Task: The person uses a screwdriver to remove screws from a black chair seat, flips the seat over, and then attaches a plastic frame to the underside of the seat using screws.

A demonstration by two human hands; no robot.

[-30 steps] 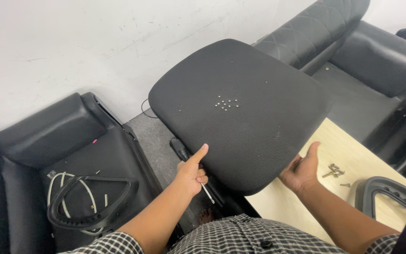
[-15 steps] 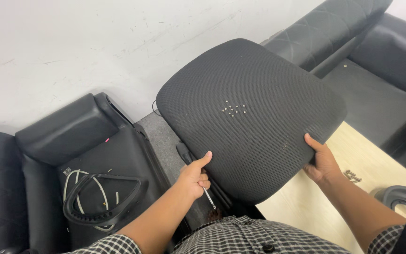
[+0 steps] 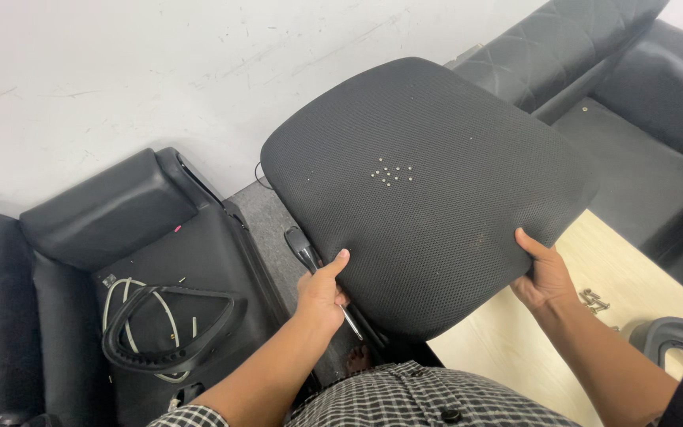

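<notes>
The left hand (image 3: 322,291) pinches the near edge of the black mesh seat cushion (image 3: 428,190) with the thumb on top, and the right hand (image 3: 545,277) clamps its edge at 4 o'clock in the same way. The cushion is held in the air at the centre, tilted, its long axis running from 7 to 1 o'clock, with small screws (image 3: 391,172) lying on it. Under it is grey floor and a pale board (image 3: 515,348); a white wall (image 3: 120,71) is at 11 o'clock, black chair parts (image 3: 120,213) at 9 and 2 o'clock.

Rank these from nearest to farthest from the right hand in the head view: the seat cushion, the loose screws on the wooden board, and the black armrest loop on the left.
1. seat cushion: gripped by the right hand at its near right edge.
2. loose screws: on the wooden board, just right of that hand.
3. armrest loop: far left, beyond the left hand.
</notes>
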